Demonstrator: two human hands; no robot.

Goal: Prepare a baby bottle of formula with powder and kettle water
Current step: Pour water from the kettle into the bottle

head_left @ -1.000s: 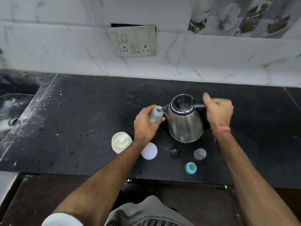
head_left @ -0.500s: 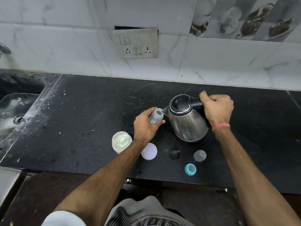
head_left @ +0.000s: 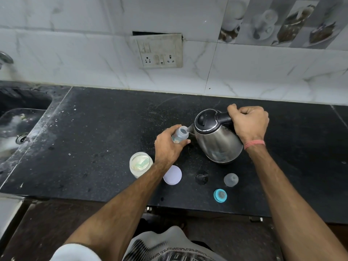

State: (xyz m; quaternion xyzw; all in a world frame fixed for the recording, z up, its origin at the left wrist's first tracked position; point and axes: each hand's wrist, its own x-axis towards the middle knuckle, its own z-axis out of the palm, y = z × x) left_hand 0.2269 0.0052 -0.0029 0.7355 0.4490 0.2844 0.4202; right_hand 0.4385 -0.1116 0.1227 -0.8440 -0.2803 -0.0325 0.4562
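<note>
While it stands tipped on the black counter [head_left: 113, 129], the steel kettle [head_left: 218, 142] has its spout at the mouth of the baby bottle [head_left: 180, 135]; the right hand [head_left: 248, 125] grips its handle. The left hand [head_left: 168, 147] wraps the bottle. Nearer, an open jar [head_left: 140, 164] holds pale powder and a scoop, beside its lid [head_left: 172, 175].

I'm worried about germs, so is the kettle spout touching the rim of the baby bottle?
Cannot tell. In the head view the kettle spout meets the baby bottle mouth, with no visible gap.
</note>
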